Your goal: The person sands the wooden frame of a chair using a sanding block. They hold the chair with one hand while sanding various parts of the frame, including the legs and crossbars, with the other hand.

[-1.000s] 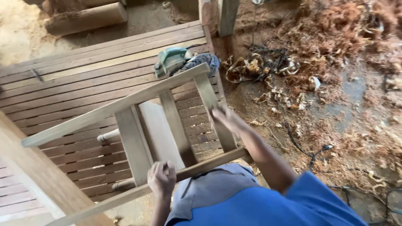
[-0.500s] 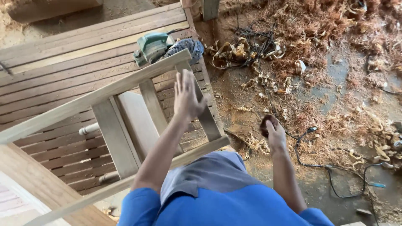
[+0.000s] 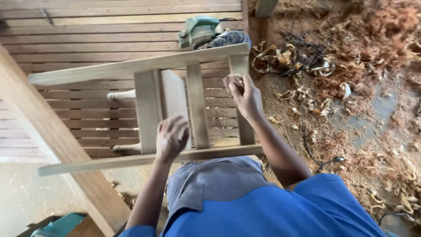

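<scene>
The left hand point(image 3: 172, 137) is motion-blurred, so its grip cannot be told. What the right hand point(image 3: 244, 94) pinches is mostly hidden. A teal object point(image 3: 61, 224) is cut off by the bottom edge

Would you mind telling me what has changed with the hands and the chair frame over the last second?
The right hand, which half a second ago hung out over the shavings, has come back to the outer slat of the wooden frame, clasping a small brownish piece. The left hand dropped from the upper slats to the lower rail. The frame, the green sander and the slatted platform stayed put.
</scene>
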